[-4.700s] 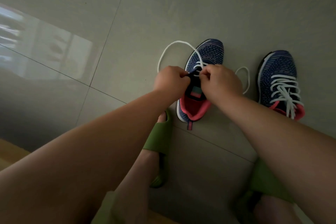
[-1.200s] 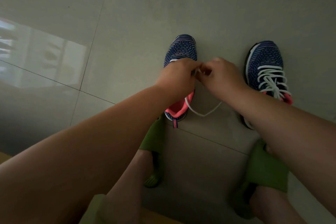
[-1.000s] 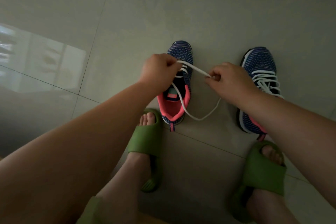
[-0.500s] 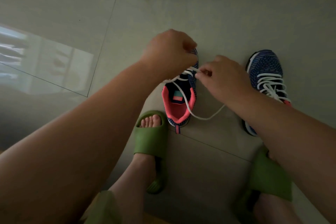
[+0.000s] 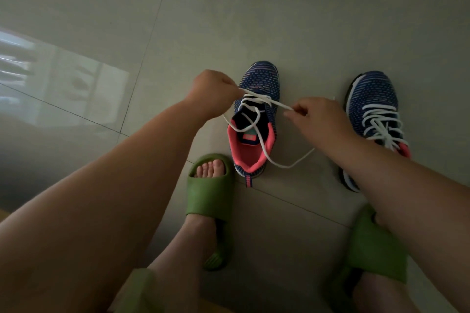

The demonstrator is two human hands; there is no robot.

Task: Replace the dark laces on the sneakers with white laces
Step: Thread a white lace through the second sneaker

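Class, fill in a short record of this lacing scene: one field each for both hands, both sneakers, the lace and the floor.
left hand: pinches one end of the white lace
right hand: pinches the other end
left sneaker: partly laced, slack loop trailing over its collar
right sneaker: white laces threaded up the front
feet: green slides
floor: pale tiles

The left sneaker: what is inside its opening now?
Inside the left sneaker, a pink lining, a small coloured label and a loose loop of white lace are visible. The toe end of the inside is covered.
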